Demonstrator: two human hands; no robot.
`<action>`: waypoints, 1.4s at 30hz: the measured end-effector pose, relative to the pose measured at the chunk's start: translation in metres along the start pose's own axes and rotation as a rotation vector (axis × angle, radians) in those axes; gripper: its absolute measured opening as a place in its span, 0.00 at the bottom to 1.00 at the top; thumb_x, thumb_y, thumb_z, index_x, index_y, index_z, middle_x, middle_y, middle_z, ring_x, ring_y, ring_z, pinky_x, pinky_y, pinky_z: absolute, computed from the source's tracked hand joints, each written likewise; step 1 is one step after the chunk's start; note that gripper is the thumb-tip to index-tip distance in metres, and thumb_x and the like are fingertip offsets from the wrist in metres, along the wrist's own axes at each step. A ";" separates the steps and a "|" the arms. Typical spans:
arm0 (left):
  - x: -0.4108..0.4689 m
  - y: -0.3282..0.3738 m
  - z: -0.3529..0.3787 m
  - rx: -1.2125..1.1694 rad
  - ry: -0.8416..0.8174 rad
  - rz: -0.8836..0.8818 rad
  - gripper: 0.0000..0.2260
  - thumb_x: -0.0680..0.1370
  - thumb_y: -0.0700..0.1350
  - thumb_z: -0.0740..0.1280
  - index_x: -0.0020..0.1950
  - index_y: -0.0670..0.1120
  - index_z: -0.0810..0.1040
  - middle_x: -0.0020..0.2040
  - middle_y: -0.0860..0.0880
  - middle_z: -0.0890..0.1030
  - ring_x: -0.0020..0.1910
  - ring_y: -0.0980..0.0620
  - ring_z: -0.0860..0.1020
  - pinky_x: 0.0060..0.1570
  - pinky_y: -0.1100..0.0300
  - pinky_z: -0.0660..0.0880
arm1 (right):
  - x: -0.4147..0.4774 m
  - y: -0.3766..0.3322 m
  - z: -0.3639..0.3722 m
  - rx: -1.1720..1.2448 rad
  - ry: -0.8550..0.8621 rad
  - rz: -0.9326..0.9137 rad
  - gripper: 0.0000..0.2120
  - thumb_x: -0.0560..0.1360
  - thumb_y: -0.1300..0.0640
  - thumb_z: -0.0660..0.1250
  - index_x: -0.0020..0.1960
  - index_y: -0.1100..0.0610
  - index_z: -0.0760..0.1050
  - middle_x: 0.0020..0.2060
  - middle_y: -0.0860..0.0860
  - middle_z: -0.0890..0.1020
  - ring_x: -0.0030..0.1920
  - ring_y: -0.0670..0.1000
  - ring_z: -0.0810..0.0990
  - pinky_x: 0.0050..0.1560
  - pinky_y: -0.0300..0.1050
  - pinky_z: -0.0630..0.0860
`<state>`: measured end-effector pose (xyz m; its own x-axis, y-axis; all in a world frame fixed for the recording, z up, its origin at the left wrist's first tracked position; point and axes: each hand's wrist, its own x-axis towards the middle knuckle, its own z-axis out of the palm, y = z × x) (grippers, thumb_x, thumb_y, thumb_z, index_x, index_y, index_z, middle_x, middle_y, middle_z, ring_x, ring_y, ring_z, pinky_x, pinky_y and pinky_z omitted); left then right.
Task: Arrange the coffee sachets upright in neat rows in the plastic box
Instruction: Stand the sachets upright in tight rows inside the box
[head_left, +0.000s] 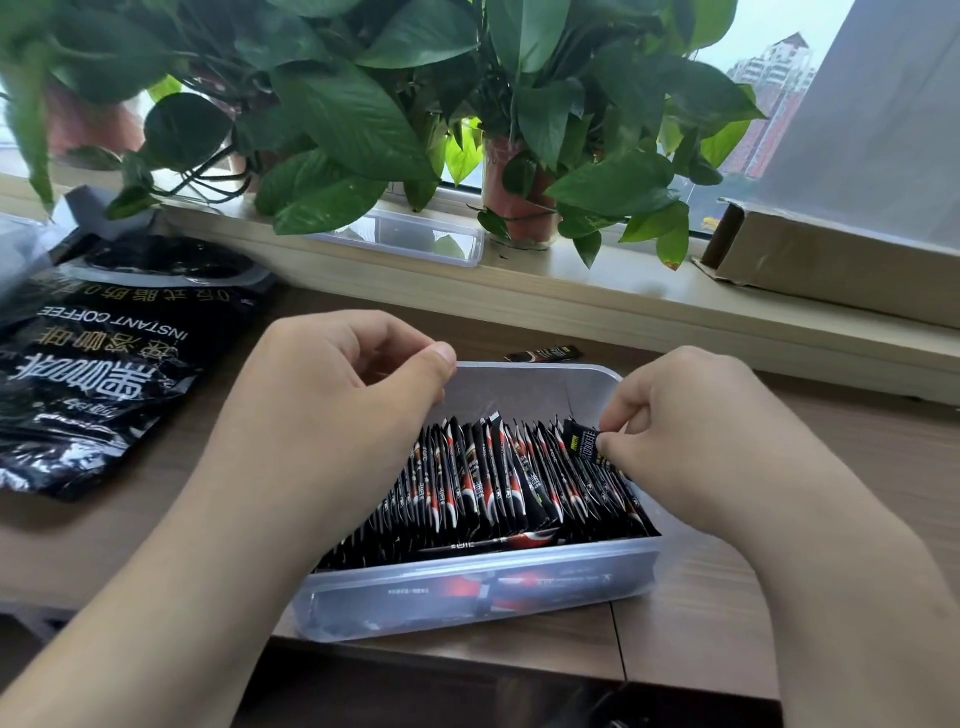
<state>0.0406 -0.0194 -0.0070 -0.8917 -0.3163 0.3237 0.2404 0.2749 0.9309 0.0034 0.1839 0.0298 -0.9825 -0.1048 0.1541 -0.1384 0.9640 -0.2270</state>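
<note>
Pinching a sachet (583, 440) at the box's (524, 387) right end (right hand (691, 431))

Translucent matt plastic box (519, 584) on a wood-grain table (691, 618); glossy foil sachets (488, 483); beside the box, a shiny foil coffee bag (104, 374).

Right hand (691, 431) pinches sachet (583, 441) in plastic box (467, 582)

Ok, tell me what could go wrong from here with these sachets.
1. The right hand pinches a sachet at the right end of the leaning row; forcing it in may crumple it or tip neighbours.
2. A flat sachet lies along the near wall of the plastic box and may keep rows from standing neatly.
3. A stray sachet on the table behind the box could be missed.
</note>
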 end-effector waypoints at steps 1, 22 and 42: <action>0.000 0.000 0.000 0.002 -0.004 0.003 0.08 0.69 0.56 0.70 0.40 0.54 0.86 0.37 0.51 0.87 0.43 0.45 0.87 0.50 0.39 0.82 | 0.000 0.000 -0.001 0.008 -0.015 0.007 0.08 0.73 0.56 0.69 0.36 0.51 0.82 0.33 0.48 0.83 0.38 0.49 0.81 0.35 0.36 0.74; 0.000 -0.003 0.000 0.026 -0.009 0.030 0.07 0.70 0.56 0.70 0.40 0.55 0.85 0.36 0.51 0.87 0.41 0.43 0.86 0.45 0.37 0.83 | 0.000 0.002 -0.009 -0.216 0.034 -0.125 0.12 0.76 0.60 0.62 0.51 0.49 0.83 0.48 0.51 0.83 0.51 0.56 0.80 0.53 0.49 0.77; 0.001 -0.005 0.001 0.035 -0.023 0.043 0.10 0.69 0.58 0.69 0.40 0.54 0.85 0.36 0.50 0.87 0.41 0.42 0.86 0.46 0.37 0.82 | 0.001 -0.001 -0.005 -0.147 0.116 -0.075 0.07 0.70 0.56 0.67 0.36 0.51 0.83 0.34 0.48 0.83 0.41 0.53 0.81 0.41 0.43 0.77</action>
<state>0.0383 -0.0204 -0.0117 -0.8896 -0.2822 0.3590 0.2658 0.3193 0.9096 0.0032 0.1843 0.0346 -0.9480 -0.1570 0.2768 -0.1826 0.9808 -0.0688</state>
